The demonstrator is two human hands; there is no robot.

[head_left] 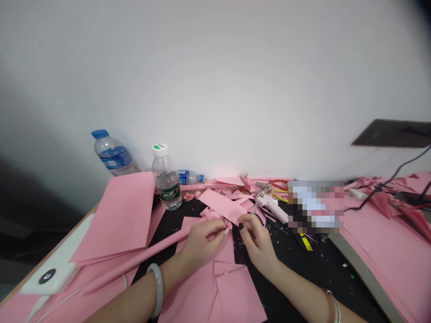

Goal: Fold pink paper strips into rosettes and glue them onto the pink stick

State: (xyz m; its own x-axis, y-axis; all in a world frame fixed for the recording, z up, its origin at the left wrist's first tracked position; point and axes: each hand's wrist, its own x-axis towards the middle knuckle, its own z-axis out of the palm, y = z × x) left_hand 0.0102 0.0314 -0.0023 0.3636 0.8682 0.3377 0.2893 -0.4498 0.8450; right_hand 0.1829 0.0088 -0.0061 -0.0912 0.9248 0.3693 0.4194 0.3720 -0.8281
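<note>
From the head view, the left hand [204,242] and the right hand [257,242] are close together, not quite touching, and hover low over the tabletop [313,267]. The left fingers pinch a small crumpled wad of pink paper [215,226], with a tiny white tip [226,231] poking out beside it. A pink paper strip [220,205] rises from the wad. The right fingertips are pinched just beside its lower edge, though the view is too small to tell whether they grip it or only touch it.

A long rolled pink paper tube [141,255] runs from under the left hand. Smooth, flat pink sheets [114,220] and jagged offcuts [232,181] lie across the black tabletop surface. Beyond the hands sit a white glue gun [271,206], a red-handled tool [279,184], and a clear water bottle [166,177] standing upright.
</note>
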